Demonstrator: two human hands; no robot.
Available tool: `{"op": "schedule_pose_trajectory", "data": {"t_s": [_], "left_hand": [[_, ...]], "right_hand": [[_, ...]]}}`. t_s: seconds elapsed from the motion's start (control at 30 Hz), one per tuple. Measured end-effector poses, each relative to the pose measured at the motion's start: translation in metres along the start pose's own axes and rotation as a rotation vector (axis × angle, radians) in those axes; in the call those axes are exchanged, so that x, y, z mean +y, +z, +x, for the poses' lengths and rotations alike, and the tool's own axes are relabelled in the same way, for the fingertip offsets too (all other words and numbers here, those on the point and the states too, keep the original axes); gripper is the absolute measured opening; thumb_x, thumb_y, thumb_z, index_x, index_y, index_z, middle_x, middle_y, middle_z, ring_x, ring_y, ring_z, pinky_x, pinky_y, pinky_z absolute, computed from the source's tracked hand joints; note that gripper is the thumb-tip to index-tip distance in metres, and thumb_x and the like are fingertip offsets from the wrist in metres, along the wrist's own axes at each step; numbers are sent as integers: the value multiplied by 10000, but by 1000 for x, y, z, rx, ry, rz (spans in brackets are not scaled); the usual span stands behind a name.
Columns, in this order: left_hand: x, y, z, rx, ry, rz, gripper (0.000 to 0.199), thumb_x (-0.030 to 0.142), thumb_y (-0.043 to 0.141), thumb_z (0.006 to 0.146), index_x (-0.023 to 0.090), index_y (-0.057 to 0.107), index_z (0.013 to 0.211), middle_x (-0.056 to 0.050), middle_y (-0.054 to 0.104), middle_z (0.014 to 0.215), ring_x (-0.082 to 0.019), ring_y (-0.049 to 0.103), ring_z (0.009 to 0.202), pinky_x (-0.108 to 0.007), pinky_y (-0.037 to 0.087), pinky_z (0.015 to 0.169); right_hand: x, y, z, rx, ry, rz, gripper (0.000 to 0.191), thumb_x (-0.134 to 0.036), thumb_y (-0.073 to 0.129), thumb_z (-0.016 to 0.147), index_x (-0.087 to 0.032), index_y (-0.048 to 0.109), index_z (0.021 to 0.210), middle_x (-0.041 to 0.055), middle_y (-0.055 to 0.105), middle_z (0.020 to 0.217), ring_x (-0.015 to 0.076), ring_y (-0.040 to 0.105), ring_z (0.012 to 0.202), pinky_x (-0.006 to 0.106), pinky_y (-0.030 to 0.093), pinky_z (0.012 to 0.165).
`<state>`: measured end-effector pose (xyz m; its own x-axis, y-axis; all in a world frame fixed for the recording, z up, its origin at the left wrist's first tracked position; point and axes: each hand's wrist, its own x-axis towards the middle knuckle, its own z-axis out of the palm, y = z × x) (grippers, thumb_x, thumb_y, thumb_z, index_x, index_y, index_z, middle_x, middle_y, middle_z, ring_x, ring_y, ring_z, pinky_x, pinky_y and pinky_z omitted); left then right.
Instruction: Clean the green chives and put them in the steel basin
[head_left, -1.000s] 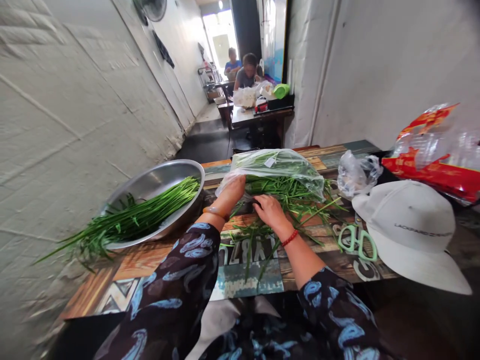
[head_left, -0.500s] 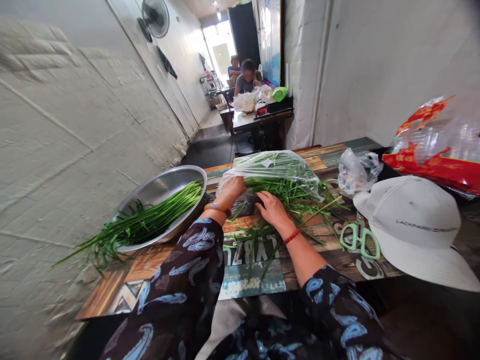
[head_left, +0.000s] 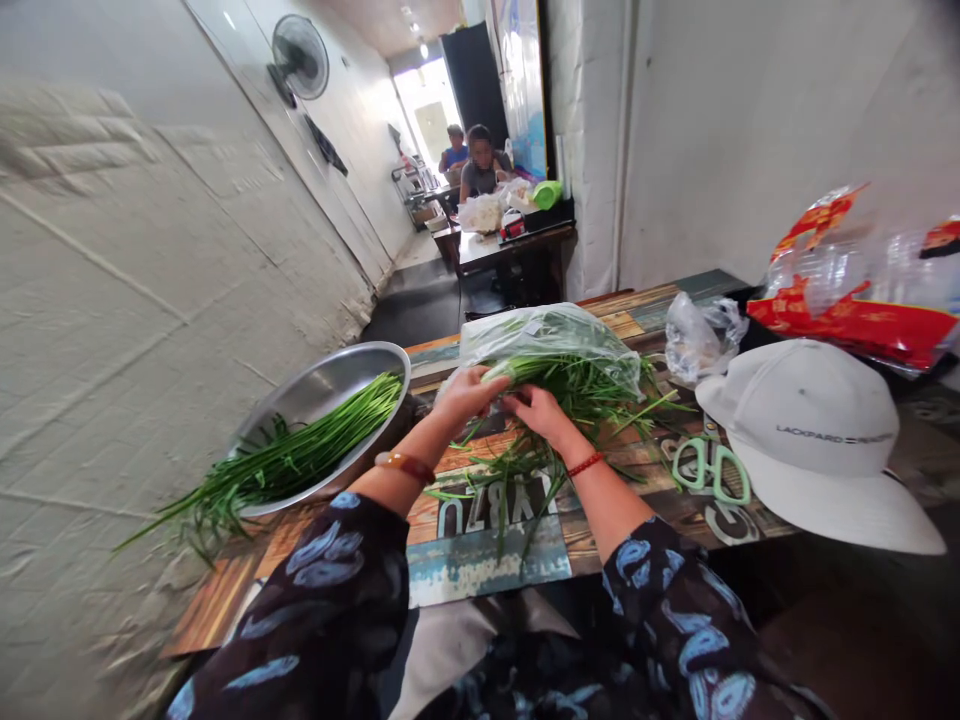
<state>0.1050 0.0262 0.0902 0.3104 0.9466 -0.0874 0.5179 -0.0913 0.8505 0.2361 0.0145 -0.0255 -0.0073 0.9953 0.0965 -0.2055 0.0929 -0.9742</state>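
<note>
Garlic chives lie in a loose bunch on the table, partly under a clear plastic bag. My left hand is closed round the pale stem ends at the bunch's left side. Close beside it, my right hand has its fingers bent and pinched on the chives, with the fingertips partly hidden. Loose green strands lie on the table under and in front of my hands. To the left, a steel basin holds more long chives, their leafy ends hanging over its rim.
Green-handled scissors and a white cap lie on the patterned table at right. Behind them are a crumpled plastic bag and a red-and-clear package. Two people sit at tables farther back. A wall runs along the left.
My left hand has gone from the bag's edge to the chive stems. My right hand's spread fingers have closed in beside it. The view has shifted slightly.
</note>
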Motion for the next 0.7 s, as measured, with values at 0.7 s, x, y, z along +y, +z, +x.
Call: {"op": "schedule_pose_trajectory", "data": {"t_s": [0.7], "left_hand": [[-86, -53, -157, 120, -75, -489, 449, 488, 683, 832, 179, 654, 1156, -77, 660, 1004, -163, 646, 799, -306, 539, 759]], "right_hand": [[-59, 39, -63, -521, -227, -153, 311, -381, 755, 691, -187, 676, 920, 21, 714, 885, 202, 658, 852, 348, 534, 825]]}}
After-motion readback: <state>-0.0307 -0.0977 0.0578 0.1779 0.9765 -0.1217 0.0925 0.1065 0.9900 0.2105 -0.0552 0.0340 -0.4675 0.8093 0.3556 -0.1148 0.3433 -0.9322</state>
